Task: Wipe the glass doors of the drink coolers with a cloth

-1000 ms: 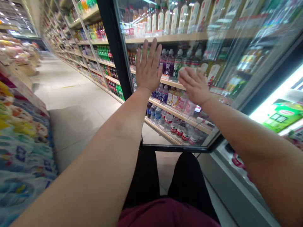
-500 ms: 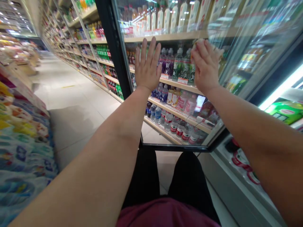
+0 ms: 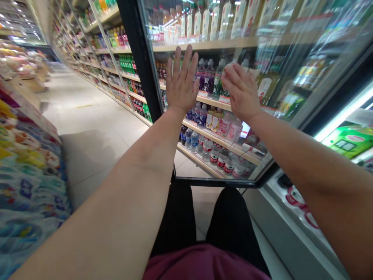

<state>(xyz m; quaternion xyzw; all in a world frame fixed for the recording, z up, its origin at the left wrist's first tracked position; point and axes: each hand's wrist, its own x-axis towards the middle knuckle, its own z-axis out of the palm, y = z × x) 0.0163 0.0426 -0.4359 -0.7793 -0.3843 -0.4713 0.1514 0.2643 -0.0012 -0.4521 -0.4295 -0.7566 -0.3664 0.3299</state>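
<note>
A glass door (image 3: 201,171) with a black frame stands open in front of me, and bottles on shelves show through its pane. My left hand (image 3: 182,83) lies flat on the glass near the left frame, fingers spread, holding nothing. On the pane to its right, my right hand (image 3: 241,91) presses a pale, crumpled cloth (image 3: 253,72) against the glass. Most of the cloth is hidden under the palm and fingers.
Long shelves of bottles (image 3: 126,64) run back on the left beside the aisle floor (image 3: 87,124). Stacked plastic-wrapped packs (image 3: 32,194) stand at the lower left. A lit cooler with a green pack (image 3: 346,140) is on the right.
My right hand has moved left and slightly down across the glass with the cloth, closer to my left hand. My left hand has stayed in place.
</note>
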